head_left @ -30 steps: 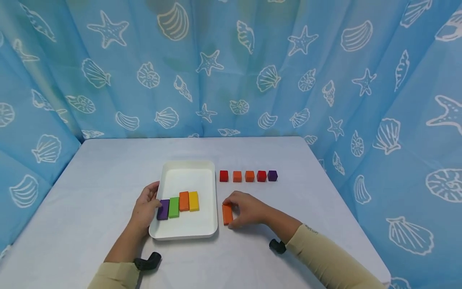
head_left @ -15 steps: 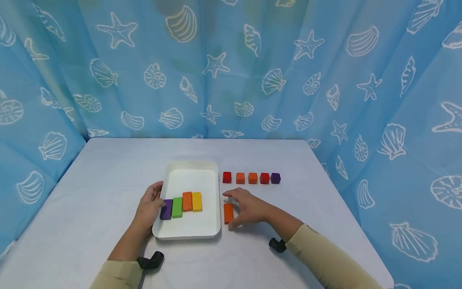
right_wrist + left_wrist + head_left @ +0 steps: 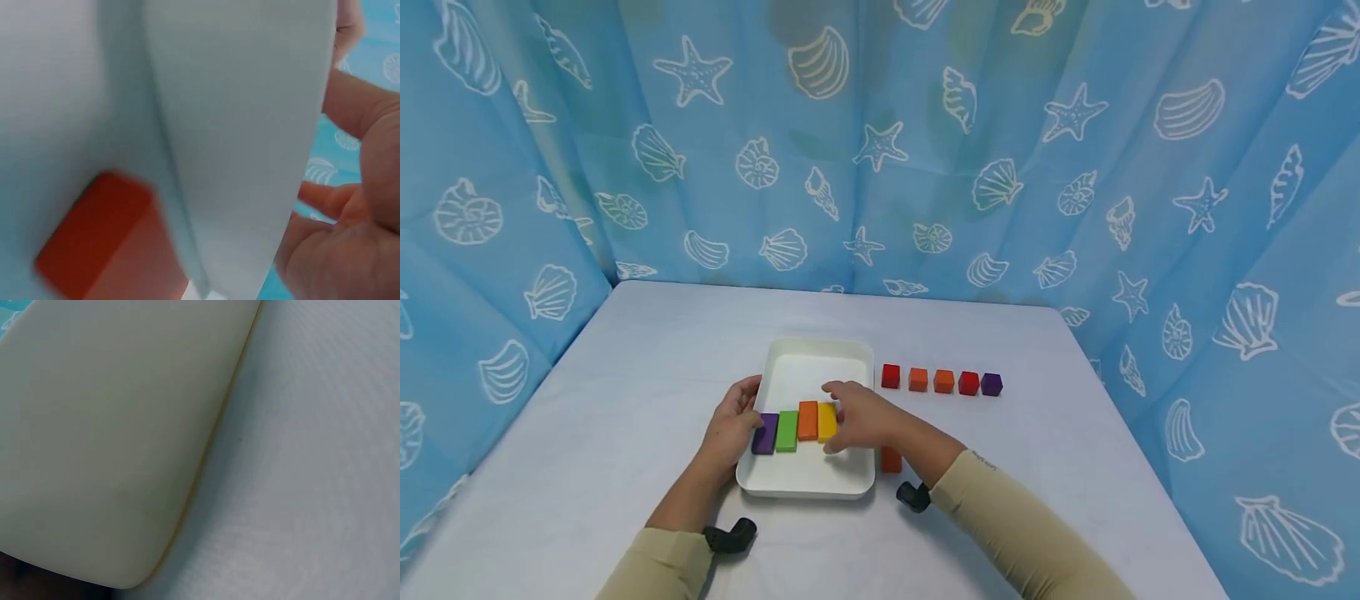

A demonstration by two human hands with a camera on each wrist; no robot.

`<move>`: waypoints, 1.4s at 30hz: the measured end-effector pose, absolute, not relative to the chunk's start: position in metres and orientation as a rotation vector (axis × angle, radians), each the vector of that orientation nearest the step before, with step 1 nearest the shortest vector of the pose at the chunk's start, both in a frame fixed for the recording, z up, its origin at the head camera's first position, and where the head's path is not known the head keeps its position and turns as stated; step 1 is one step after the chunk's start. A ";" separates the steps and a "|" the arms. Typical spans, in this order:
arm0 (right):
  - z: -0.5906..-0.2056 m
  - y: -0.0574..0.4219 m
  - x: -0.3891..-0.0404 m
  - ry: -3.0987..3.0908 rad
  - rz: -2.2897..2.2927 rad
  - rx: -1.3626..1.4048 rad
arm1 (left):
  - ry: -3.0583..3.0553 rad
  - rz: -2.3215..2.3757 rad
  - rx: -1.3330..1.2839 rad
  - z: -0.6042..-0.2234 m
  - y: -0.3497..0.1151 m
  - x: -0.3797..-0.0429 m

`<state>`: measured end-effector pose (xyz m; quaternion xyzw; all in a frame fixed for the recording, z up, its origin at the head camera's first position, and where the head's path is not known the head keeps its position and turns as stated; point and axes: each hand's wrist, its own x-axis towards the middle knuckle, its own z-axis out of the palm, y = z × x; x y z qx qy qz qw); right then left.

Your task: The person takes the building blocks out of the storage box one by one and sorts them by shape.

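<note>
A white tray (image 3: 805, 475) stands on the table, and my left hand (image 3: 730, 423) holds its left rim, thumb over the edge by a purple block (image 3: 765, 434). Beside that block, in a row inside the tray, lie a green block (image 3: 787, 432), an orange block (image 3: 807, 421) and a yellow block (image 3: 826, 422). My right hand (image 3: 868, 418) reaches over the right rim, thumb and fingers spread apart around the yellow block; contact cannot be made out. Another orange block (image 3: 891, 460) lies on the table beside the tray, partly hidden by the right wrist in the head view.
Behind the right hand several small cubes stand in a row: a red cube (image 3: 891, 377), two orange ones, another red one and a purple cube (image 3: 992, 384). A blue shell-print curtain (image 3: 865, 208) hangs along the back and sides of the white-covered table (image 3: 1045, 467).
My right hand has let go of the orange block on the table and moved left, over the tray to the yellow block. The left hand stays on the rim. The head view has shifted.
</note>
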<state>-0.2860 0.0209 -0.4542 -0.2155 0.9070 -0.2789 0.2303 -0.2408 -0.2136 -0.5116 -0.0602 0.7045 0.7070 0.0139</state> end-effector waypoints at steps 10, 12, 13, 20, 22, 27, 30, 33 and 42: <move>-0.461 0.018 -0.284 2.600 -0.581 -0.566 | 2.206 2.164 -0.223 -0.514 -0.203 -0.239; -0.459 0.026 -0.280 2.590 -0.659 -0.562 | 2.200 2.166 -0.222 -0.515 -0.203 -0.238; -0.458 0.030 -0.278 2.585 -0.699 -0.564 | 2.198 2.165 -0.223 -0.515 -0.203 -0.237; -0.443 0.081 -0.257 2.581 -0.938 -0.491 | 2.198 2.155 -0.188 -0.510 -0.207 -0.235; -0.438 0.096 -0.253 2.591 -0.993 -0.464 | 2.203 2.149 -0.170 -0.507 -0.209 -0.236; -0.436 0.127 -0.250 2.645 -1.012 -0.406 | 2.244 2.141 -0.141 -0.501 -0.214 -0.238; -0.443 0.140 -0.249 2.659 -0.970 -0.346 | 2.268 2.126 -0.131 -0.501 -0.216 -0.238; -0.454 0.149 -0.249 2.640 -0.920 -0.306 | 2.287 2.107 -0.143 -0.501 -0.216 -0.237; -0.477 0.156 -0.248 2.606 -0.851 -0.252 | 2.252 2.106 -0.160 -0.507 -0.208 -0.237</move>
